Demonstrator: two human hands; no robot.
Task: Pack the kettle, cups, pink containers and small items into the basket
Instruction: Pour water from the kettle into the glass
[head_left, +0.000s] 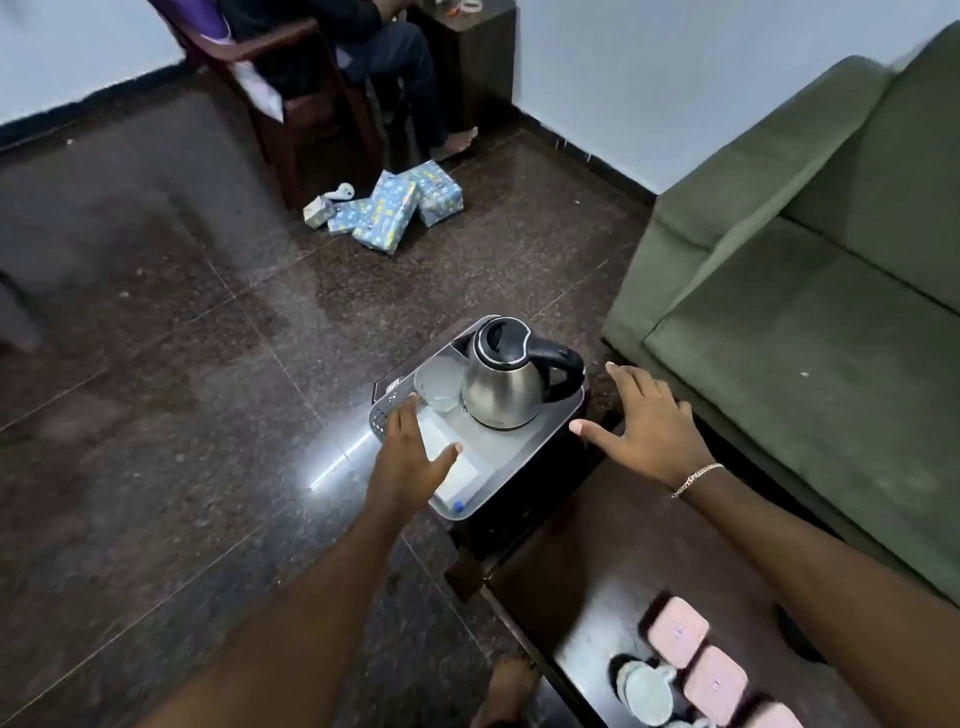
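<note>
Left hand (410, 457) reaches into basket (545, 431) beside kettle (501, 384).

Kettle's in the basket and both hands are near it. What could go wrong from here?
The basket sits at the far end of the dark table, close to its edge, so a push from the left hand might slide it off. The kettle stands tight against a cup; packing the pink containers could knock either.

silver kettle (501, 387) with black lid and handle sits in a grey basket (540, 441). pink containers (696, 660); olive-green sofa (810, 291).
</note>
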